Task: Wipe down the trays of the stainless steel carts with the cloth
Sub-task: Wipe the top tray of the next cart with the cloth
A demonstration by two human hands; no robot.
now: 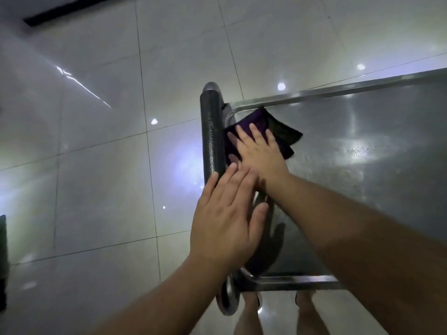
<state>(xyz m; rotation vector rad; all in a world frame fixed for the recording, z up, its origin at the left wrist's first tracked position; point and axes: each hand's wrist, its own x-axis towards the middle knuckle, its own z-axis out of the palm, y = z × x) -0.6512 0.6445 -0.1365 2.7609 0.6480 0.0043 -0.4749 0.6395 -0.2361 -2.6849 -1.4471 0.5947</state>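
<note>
Right hand (262,151) flat on purple cloth (278,131) atop steel tray (362,165); left hand (225,218) released, over glossy tiled floor (96,165).

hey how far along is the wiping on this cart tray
Done: can't tell; the tray shows streaky sheen on the right, which may be wiped. In hand: the right hand presses the purple cloth flat in the far corner by the handle; the left hand hovers open. Left: probably the near end.

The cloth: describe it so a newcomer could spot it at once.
Find the steel cart tray filling the right side. At its far left corner, beside the dark handle bar, the right hand presses flat on the cloth: a folded dark purple square, the only fabric on bare metal.
</note>
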